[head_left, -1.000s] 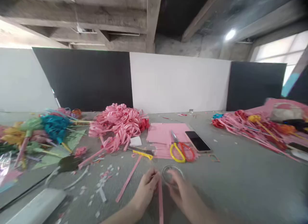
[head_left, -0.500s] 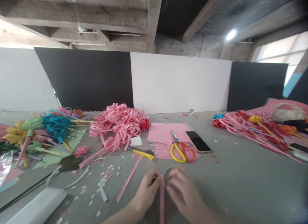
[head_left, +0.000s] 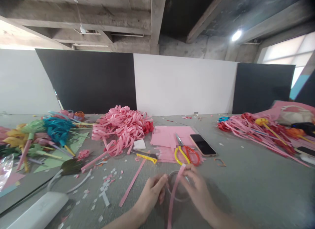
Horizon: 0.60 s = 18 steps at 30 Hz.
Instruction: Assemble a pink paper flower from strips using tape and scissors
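Note:
My right hand [head_left: 197, 186] pinches the upper end of a long pink paper strip [head_left: 173, 197], which hangs toward the front edge of the view. Close by on the left, my left hand [head_left: 154, 191] has its thumb and fingers closed, with a small bit of pink between the tips. A clear tape roll [head_left: 180, 200] lies between both hands, partly behind the strip. Just beyond are scissors [head_left: 187, 156] with one yellow and one red handle. They rest against pink paper sheets [head_left: 163, 135].
A black phone [head_left: 202, 144] lies right of the sheets. A yellow-handled tool [head_left: 147, 157], pink curled strips [head_left: 120, 127] and paper flowers [head_left: 57, 127] are to the left. A white power bank [head_left: 39, 211] sits front left; more strips [head_left: 248, 130] lie right.
My right hand has shifted right and lifted the strip's upper end. The strip now slants across the tape roll, which shows more fully. My left hand has moved slightly.

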Each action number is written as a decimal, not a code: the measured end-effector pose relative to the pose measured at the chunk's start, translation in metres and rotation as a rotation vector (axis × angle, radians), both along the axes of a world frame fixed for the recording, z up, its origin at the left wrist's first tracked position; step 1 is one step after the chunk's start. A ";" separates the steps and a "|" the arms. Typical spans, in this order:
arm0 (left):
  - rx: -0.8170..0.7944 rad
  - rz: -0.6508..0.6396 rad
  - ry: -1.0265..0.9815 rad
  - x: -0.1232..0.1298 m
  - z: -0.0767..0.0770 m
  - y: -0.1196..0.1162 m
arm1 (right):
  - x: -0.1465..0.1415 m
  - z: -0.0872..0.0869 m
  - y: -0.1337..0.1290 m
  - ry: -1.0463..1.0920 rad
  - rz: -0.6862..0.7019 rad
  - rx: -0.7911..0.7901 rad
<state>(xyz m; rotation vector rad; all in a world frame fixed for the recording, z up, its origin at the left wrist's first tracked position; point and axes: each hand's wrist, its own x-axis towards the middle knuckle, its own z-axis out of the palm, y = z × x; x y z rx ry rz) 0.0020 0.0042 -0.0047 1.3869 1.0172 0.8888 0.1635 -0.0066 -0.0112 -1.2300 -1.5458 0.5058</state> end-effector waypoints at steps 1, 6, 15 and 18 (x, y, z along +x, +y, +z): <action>-0.005 -0.037 0.047 0.000 0.001 0.000 | 0.003 -0.001 0.004 0.028 -0.059 -0.001; -0.064 -0.187 0.187 -0.001 0.008 -0.002 | 0.019 0.003 0.024 0.170 -0.225 -0.059; -0.028 -0.347 0.231 -0.005 0.009 0.001 | 0.045 0.007 0.042 0.343 -0.355 -0.092; -0.007 -0.339 0.219 -0.005 0.008 -0.001 | 0.049 0.006 0.045 0.361 -0.365 -0.081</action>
